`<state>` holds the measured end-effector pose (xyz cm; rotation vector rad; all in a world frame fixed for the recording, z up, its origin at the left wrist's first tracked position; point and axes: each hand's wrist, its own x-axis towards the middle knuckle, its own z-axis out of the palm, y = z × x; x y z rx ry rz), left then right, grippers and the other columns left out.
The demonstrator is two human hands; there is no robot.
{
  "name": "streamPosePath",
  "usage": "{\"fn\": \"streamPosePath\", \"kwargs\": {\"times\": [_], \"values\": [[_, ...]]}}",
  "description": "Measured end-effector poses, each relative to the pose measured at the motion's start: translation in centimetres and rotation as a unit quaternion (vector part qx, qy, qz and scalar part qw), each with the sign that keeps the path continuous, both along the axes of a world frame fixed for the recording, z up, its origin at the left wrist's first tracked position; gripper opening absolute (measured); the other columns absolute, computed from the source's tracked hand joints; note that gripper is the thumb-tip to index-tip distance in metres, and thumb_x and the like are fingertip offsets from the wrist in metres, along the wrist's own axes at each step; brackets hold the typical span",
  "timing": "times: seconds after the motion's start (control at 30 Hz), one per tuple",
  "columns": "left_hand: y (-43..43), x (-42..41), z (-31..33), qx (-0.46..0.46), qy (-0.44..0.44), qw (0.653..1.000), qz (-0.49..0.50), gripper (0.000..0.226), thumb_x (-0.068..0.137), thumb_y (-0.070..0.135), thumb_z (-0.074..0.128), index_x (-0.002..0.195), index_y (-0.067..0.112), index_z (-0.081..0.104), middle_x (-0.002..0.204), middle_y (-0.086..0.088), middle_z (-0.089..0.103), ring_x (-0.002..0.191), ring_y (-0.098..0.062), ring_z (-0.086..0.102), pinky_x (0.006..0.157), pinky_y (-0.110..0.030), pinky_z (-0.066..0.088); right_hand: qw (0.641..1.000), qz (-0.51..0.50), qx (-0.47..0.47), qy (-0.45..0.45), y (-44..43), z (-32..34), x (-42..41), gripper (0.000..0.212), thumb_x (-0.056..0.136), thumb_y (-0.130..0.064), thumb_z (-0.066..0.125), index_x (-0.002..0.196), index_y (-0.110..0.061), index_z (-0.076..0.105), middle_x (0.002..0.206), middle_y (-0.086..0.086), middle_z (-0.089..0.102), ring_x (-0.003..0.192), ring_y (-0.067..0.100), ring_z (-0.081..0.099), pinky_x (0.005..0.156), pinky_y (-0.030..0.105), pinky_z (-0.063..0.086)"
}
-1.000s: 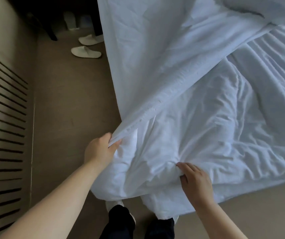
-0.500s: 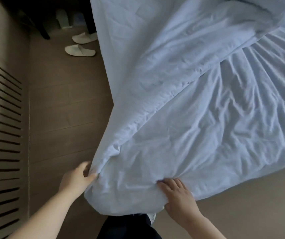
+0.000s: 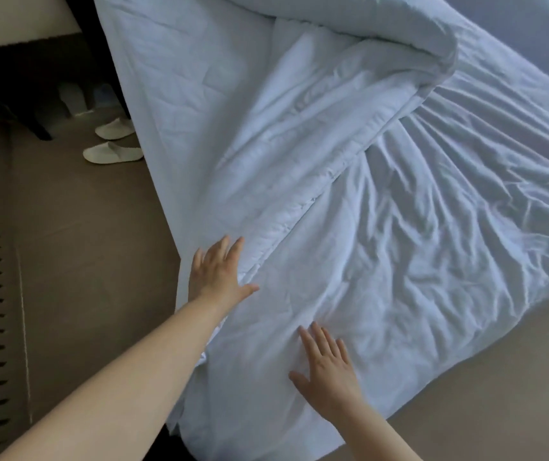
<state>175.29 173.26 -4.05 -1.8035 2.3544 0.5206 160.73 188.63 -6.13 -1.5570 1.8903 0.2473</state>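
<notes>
On the duvet, left hand and right hand, both flat and open; white slippers well apart.

no readable text, labels, brands, numbers or signs anywhere

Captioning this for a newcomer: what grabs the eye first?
A rumpled white duvet fills the centre and right, folded back along a diagonal. The left hand and right hand lie flat, fingers spread, on its near corner. White slippers sit on the floor, upper left.
</notes>
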Motion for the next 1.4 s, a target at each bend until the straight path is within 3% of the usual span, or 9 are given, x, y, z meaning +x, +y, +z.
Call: {"fn": "streamPosePath", "kwargs": {"times": [0.2, 0.27, 0.33, 0.43, 0.6, 0.8, 0.93, 1.1, 1.4], "values": [[-7.7, -0.3, -3.5, -0.015, 0.005, 0.997, -0.070, 0.087, 0.081, 0.048, 0.060, 0.147, 0.015, 0.015, 0.154, -0.007, 0.016, 0.141, -0.020, 0.017, 0.113, -0.034, 0.005, 0.989, -0.144, -0.041, -0.002, -7.3, -1.5, 3.0, 0.104, 0.052, -0.066, -0.001, 0.146, -0.023, -0.010, 0.156, -0.001, -0.010, 0.144, 0.013, -0.009, 0.106, 0.020, -0.015], [-9.7, 0.8, -4.7, -0.067, 0.101, 0.985, -0.122, 0.066, 0.060, 0.035, 0.082, 0.116, 0.007, 0.060, 0.114, -0.012, 0.063, 0.104, -0.021, 0.062, 0.093, -0.028, 0.028, 0.972, -0.227, -0.060, -0.019, -10.7, -1.8, 4.3, 0.092, 0.071, -0.067, 0.018, 0.147, -0.019, -0.001, 0.156, 0.000, -0.001, 0.144, 0.013, -0.002, 0.111, 0.019, -0.007], [-12.1, 2.5, -4.1, -0.080, 0.118, 0.976, -0.163, 0.043, 0.041, 0.027, 0.090, 0.077, 0.012, 0.070, 0.064, -0.003, 0.067, 0.058, -0.020, 0.064, 0.064, -0.024, 0.036, 0.942, -0.316, -0.109, -0.041, -14.4, -2.0, 5.7, 0.095, 0.069, -0.065, 0.027, 0.146, -0.011, 0.014, 0.155, 0.005, 0.013, 0.144, 0.016, 0.008, 0.112, 0.019, 0.001], [-17.1, 6.2, -2.1, 0.078, 0.135, 0.985, -0.080, 0.021, 0.083, 0.025, 0.063, 0.098, 0.011, 0.064, 0.083, -0.010, 0.065, 0.081, -0.031, 0.060, 0.061, -0.027, 0.033, 0.904, -0.401, -0.140, -0.044, -19.6, -1.4, 7.3, 0.079, 0.086, -0.050, 0.047, 0.145, -0.006, 0.017, 0.154, 0.009, 0.019, 0.143, 0.018, 0.014, 0.111, 0.020, 0.006], [-22.9, 16.1, -1.3, 0.129, 0.298, 0.944, 0.054, 0.011, 0.081, 0.018, 0.063, 0.072, 0.012, 0.061, 0.057, -0.003, 0.054, 0.062, -0.017, 0.053, 0.052, -0.022, 0.034, 0.853, -0.452, -0.224, -0.137, -28.1, 1.1, 11.1, 0.071, 0.090, -0.026, 0.055, 0.146, -0.011, 0.015, 0.154, 0.003, 0.019, 0.142, 0.014, 0.018, 0.110, 0.018, 0.012], [-22.9, 20.9, -5.5, 0.227, 0.145, 0.958, 0.101, 0.027, 0.085, 0.017, 0.058, 0.066, 0.032, 0.046, 0.069, 0.002, 0.059, 0.078, -0.027, 0.060, 0.059, -0.030, 0.040, 0.963, -0.255, -0.089, -0.025, -33.9, -2.3, 15.5, 0.075, 0.091, -0.042, 0.046, 0.148, -0.016, 0.004, 0.157, 0.001, 0.000, 0.144, 0.015, -0.001, 0.115, 0.030, -0.002], [-25.0, 19.3, -6.0, 0.253, 0.059, 0.965, -0.042, 0.031, 0.087, 0.031, 0.053, 0.117, 0.029, 0.052, 0.117, -0.001, 0.061, 0.118, -0.024, 0.049, 0.102, -0.032, 0.035, 0.963, -0.257, -0.070, -0.045, -33.6, -3.1, 14.6, 0.073, 0.091, -0.042, 0.046, 0.148, -0.020, 0.007, 0.157, -0.003, 0.000, 0.144, 0.013, -0.002, 0.115, 0.029, -0.003], [-27.8, 15.8, -2.9, 0.285, 0.040, 0.944, -0.160, 0.126, 0.034, 0.069, 0.039, 0.146, 0.026, 0.001, 0.153, 0.007, 0.014, 0.141, -0.010, 0.013, 0.115, -0.033, -0.002, 0.832, -0.487, -0.186, -0.193, -33.9, -2.1, 11.9, 0.073, 0.086, -0.028, 0.062, 0.144, -0.007, 0.023, 0.151, 0.007, 0.027, 0.140, 0.019, 0.025, 0.115, 0.028, 0.017], [-37.6, -0.3, -0.9, 0.004, 0.040, 0.959, -0.282, 0.102, 0.055, 0.073, 0.002, 0.147, 0.029, 0.002, 0.156, 0.006, -0.001, 0.143, -0.009, 0.003, 0.106, -0.028, -0.015, 0.680, -0.634, -0.250, -0.271, -40.0, -0.8, 2.9, 0.065, 0.082, -0.016, 0.066, 0.138, -0.013, 0.034, 0.137, 0.006, 0.047, 0.126, 0.019, 0.045, 0.104, 0.030, 0.038]]}}
